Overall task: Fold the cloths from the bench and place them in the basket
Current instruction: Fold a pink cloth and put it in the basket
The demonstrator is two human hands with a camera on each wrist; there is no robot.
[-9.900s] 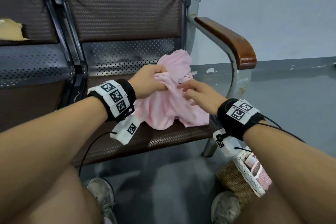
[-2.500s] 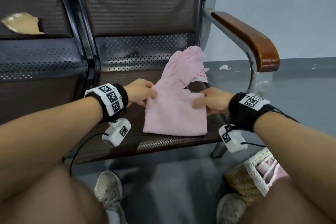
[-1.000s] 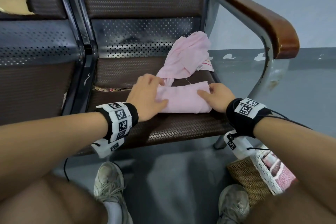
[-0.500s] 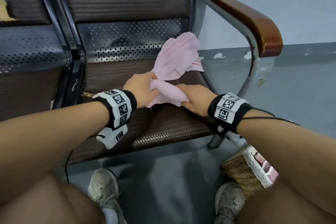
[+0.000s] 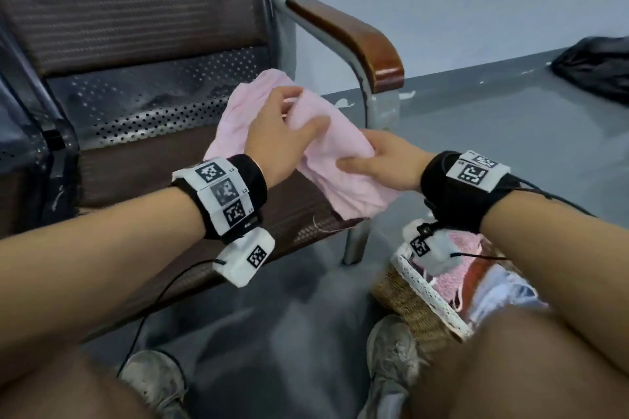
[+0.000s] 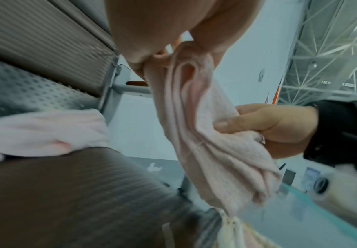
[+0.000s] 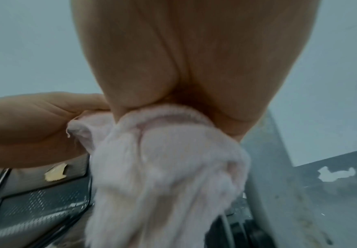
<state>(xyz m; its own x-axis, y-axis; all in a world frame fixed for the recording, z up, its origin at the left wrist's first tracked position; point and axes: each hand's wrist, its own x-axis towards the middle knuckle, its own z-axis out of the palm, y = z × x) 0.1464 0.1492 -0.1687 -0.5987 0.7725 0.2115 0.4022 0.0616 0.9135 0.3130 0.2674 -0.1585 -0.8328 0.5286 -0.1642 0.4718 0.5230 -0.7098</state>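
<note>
A folded pink cloth [image 5: 343, 177] [image 6: 211, 137] [image 7: 162, 176] hangs in the air over the bench seat's right front corner. My left hand [image 5: 286, 133] pinches its upper end, thumb on top. My right hand [image 5: 377, 163] grips its right side, fingers curled round the folds. A second pink cloth [image 5: 235, 119] [image 6: 44, 132] lies crumpled on the bench seat [image 5: 143, 163] behind my left hand. The wicker basket [image 5: 408, 303] with a white lace rim stands on the floor at lower right, partly hidden by my right wrist and knee, with pink cloth inside.
The bench's brown armrest [image 5: 357, 41] on a grey metal post rises just right of the cloths. A dark bag [image 5: 595, 68] lies on the floor at far right. My shoes [image 5: 394, 354] stand on the grey floor beside the basket.
Both hands have lifted the folded cloth off the seat and carried it rightward, toward the bench's right edge above the basket. The other cloth stayed on the seat.
</note>
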